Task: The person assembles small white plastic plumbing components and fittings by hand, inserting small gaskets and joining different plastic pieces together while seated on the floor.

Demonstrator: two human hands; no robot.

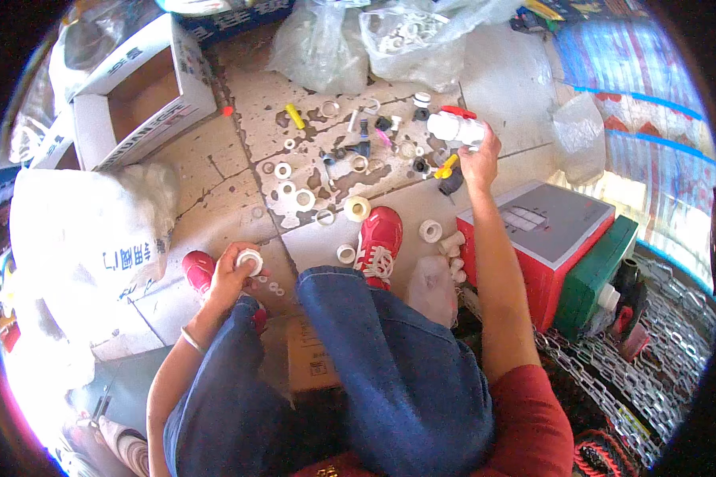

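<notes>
My left hand (229,274), low by my left shoe, is closed on a white plastic ring nut (250,261) with its round opening facing up. Out ahead on the right, my right hand (480,157) grips a white plastic ball valve (449,127) with a red handle (459,112) along its top. Just below that hand lies a black fitting with a yellow handle (446,167). Between my hands, white rings (304,199), a cream ring (357,209), a yellow tube (295,116) and dark fittings (363,148) are scattered on the tiled floor.
An open white carton (145,91) and a full white bag (95,230) stand on the left. Clear plastic bags (410,40) of parts sit at the far side. To the right are a red and grey box (525,230), a green container (593,274) and metal chains (597,381).
</notes>
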